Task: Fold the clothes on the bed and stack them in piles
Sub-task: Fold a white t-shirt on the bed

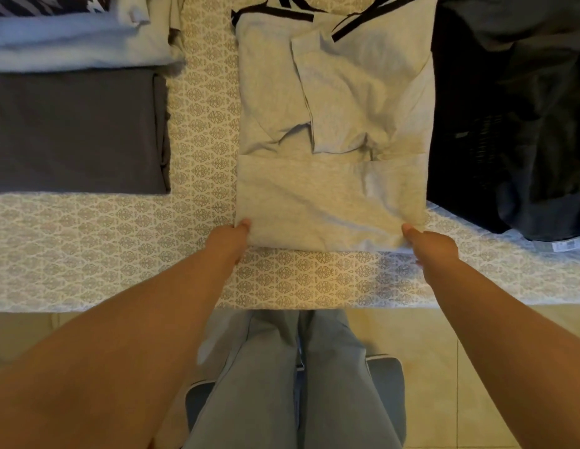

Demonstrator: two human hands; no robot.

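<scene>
Nearest, the left hand (228, 238) and right hand (432, 243) each pinch a near corner of the light grey shirt (330, 124), both grips closed on its folded lower edge. The shirt lies mid-bed on the patterned sheet (120, 247). Further left sits a folded dark grey garment (74, 131), with a pale blue one (71, 43) beyond it

- Head camera, one view only, looking steeply down over the bed (120, 247) edge.
- Close in: forearms, legs and floor (444, 351) fill the lower frame.
</scene>
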